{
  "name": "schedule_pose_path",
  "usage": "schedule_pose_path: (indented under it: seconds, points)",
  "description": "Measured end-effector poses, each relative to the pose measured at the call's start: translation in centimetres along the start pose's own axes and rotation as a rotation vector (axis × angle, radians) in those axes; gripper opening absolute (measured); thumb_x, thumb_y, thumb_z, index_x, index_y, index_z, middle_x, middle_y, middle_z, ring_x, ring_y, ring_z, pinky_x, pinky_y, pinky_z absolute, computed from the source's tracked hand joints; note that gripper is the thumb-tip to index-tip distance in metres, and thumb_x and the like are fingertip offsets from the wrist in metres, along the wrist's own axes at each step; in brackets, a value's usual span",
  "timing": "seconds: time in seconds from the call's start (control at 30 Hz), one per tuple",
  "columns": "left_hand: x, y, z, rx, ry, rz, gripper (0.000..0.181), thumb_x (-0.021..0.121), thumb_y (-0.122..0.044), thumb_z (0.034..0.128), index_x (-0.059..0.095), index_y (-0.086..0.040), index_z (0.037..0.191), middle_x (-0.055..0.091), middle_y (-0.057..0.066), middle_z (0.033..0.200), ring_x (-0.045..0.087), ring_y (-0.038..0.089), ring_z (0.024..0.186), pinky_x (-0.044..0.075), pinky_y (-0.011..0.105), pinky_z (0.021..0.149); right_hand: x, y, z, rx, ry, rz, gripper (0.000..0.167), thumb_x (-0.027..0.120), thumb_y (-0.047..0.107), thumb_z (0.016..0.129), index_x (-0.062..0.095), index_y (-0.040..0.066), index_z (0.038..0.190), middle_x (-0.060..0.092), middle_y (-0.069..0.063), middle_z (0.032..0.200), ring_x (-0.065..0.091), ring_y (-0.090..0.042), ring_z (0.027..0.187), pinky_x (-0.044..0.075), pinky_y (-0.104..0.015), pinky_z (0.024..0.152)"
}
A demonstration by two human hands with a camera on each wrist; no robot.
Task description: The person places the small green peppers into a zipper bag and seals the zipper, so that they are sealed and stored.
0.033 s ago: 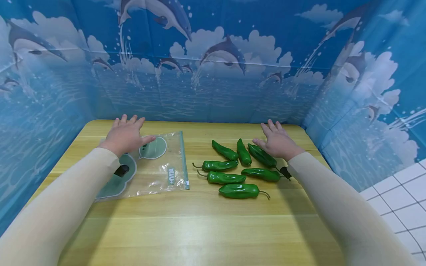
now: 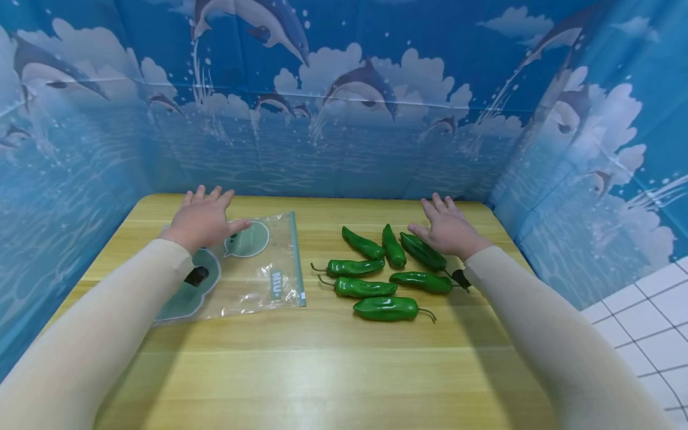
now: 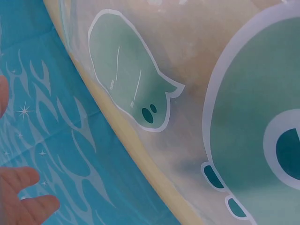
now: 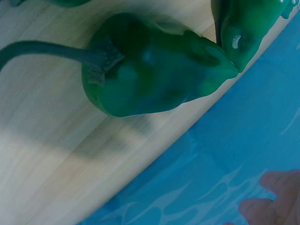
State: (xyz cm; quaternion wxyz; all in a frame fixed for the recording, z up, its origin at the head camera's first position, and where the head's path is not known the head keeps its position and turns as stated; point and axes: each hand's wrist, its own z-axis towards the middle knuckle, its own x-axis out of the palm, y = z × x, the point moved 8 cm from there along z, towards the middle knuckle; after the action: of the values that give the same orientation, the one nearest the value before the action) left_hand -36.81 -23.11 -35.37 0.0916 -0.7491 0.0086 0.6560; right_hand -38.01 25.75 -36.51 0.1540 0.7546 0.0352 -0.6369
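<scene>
A clear zip bag [image 2: 242, 283] with pale green cartoon prints and a teal zip edge lies flat on the left of the table. My left hand [image 2: 199, 220] is held over the bag's far left part, fingers spread and holding nothing. Several green peppers [image 2: 386, 309] lie loosely grouped right of the bag, stems pointing various ways. My right hand [image 2: 450, 230] is stretched out beside the far right pepper [image 2: 423, 251], holding nothing. Close up in the right wrist view is one pepper [image 4: 150, 70], apart from the fingertips [image 4: 276, 197]. The bag's print [image 3: 131, 70] fills much of the left wrist view.
The wooden table [image 2: 322, 370] has rounded far corners. A blue dolphin-patterned curtain [image 2: 344, 155] hangs along its back and both sides. White floor tiles [image 2: 639, 322] show at the lower right. A dark object sits at each wrist.
</scene>
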Motion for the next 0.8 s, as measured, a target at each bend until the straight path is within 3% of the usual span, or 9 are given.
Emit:
schedule_pose_path:
  seconds: [0.23,0.47,0.8]
  points:
    - [0.1,0.2,-0.2,-0.004,-0.009,0.0,0.106,0.048,-0.078,0.097,0.019,-0.006,0.169,0.013,0.033,0.172,-0.001,0.061,0.156,-0.001,0.075,0.125,0.2,0.4,0.2,-0.007,0.003,-0.025,0.097,0.036,0.069,0.106,0.008,0.001,0.169,-0.008,-0.032,0.173,-0.009,-0.058,0.157,0.001,-0.07,0.128]
    - [0.3,0.7,-0.7,0.01,-0.01,-0.02,0.115,0.038,-0.09,0.0909,0.018,-0.008,0.17,0.011,0.032,0.172,-0.003,0.061,0.157,-0.002,0.074,0.125,0.1,1.9,0.8,-0.043,-0.032,-0.041,0.092,0.037,0.064,0.108,0.01,-0.001,0.168,-0.003,-0.034,0.173,-0.004,-0.059,0.158,0.004,-0.068,0.129]
    - [1.2,-0.5,-2.0,0.054,-0.004,-0.018,0.114,0.041,-0.09,0.0903,0.021,-0.009,0.169,0.013,0.029,0.173,0.0,0.061,0.157,-0.002,0.077,0.124,1.5,6.9,2.4,-0.126,-0.034,-0.018,0.089,0.041,0.058,0.11,0.011,-0.001,0.168,0.0,-0.03,0.174,-0.002,-0.055,0.16,0.008,-0.067,0.129]
